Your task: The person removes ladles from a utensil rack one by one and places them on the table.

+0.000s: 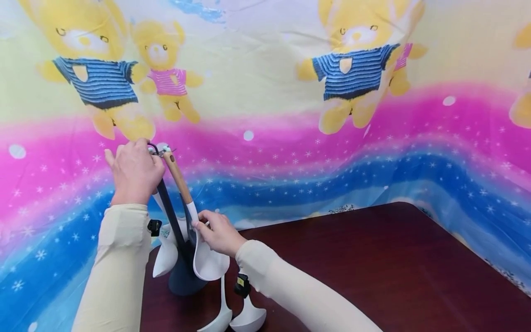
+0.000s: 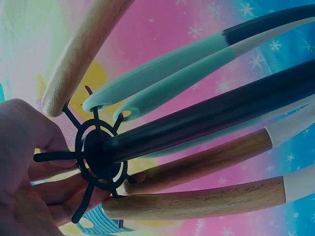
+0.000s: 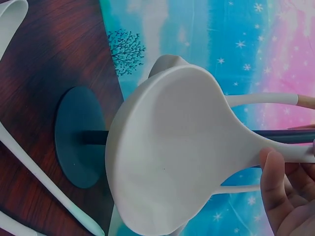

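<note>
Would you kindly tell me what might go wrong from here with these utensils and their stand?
If the right hand lets go early, the wide white ladle might drop: whether its wooden handle is fully on one of the hooks is unclear.

The tall stand could tip on its round base if the left hand, gripping its top, releases it.

The right forearm reaches over the table near two loose ladles and may knock one.

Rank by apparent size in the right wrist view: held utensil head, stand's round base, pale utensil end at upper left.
1. Held utensil head
2. Stand's round base
3. Pale utensil end, partly cut off by the frame
</note>
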The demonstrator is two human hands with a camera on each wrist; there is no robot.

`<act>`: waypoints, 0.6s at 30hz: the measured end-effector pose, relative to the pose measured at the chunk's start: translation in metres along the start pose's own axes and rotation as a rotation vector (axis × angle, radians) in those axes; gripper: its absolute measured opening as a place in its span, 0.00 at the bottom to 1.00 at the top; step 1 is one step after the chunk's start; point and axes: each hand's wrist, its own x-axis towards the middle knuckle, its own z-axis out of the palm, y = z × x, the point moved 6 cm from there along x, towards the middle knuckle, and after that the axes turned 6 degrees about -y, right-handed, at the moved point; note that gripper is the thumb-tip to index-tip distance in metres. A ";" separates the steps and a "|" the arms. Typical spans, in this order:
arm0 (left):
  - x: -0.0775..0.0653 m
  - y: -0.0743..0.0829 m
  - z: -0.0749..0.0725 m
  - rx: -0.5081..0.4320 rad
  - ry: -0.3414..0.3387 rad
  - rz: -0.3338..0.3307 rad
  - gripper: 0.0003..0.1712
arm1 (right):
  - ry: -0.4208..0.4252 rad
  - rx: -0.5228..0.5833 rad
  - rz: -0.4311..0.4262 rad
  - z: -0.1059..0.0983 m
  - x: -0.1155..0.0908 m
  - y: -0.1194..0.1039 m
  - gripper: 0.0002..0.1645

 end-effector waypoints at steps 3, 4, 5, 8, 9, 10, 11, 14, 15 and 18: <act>0.000 0.000 0.000 0.009 -0.001 0.001 0.24 | 0.007 -0.018 -0.010 -0.001 -0.001 -0.001 0.16; 0.000 0.000 0.001 0.014 -0.002 0.001 0.24 | 0.010 -0.027 -0.017 -0.001 -0.002 -0.002 0.17; 0.000 0.000 0.001 0.018 -0.003 0.001 0.24 | 0.012 -0.036 -0.023 -0.002 -0.002 -0.002 0.17; 0.000 -0.001 0.002 0.031 -0.011 0.000 0.25 | 0.018 -0.058 -0.038 -0.001 -0.003 -0.003 0.17; 0.000 -0.002 0.002 0.035 -0.015 0.000 0.25 | 0.017 -0.062 -0.040 -0.001 -0.003 -0.003 0.17; 0.000 -0.002 0.002 0.037 -0.018 -0.001 0.26 | 0.015 -0.063 -0.040 0.000 -0.004 -0.004 0.17; -0.001 -0.002 0.002 0.038 -0.020 -0.002 0.26 | 0.016 -0.065 -0.041 -0.001 -0.004 -0.004 0.17; 0.000 -0.002 0.002 0.043 -0.022 -0.004 0.27 | 0.020 -0.065 -0.046 -0.002 -0.004 -0.006 0.17; 0.000 -0.002 0.001 0.049 -0.023 -0.005 0.27 | 0.021 -0.063 -0.048 -0.002 -0.004 -0.006 0.17; 0.001 -0.001 0.002 0.072 -0.031 -0.008 0.27 | 0.028 -0.061 -0.051 -0.004 -0.005 -0.007 0.16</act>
